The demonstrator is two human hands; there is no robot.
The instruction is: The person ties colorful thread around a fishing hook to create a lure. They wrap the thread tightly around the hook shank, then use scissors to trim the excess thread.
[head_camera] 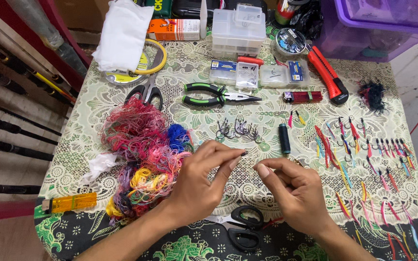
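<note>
A small dark metal fishhook is pinched by left hand fingertips; right hand fingers are closed beside it, above black-handled scissors

Well beyond my fingers, at the far edge of the worktop, I see an orange and white box lying flat, long and rectangular. Just right of it stands a stack of clear plastic compartment boxes. Nearer my fingers, in a row, lie small flat packets: a clear packet with a blue label, a clear hook packet beside it, and a clear case with a blue and yellow label further right. Far left of my fingers, a round spool with a yellow-green label sits partly under a white cloth. I see no screens or signs.
</note>
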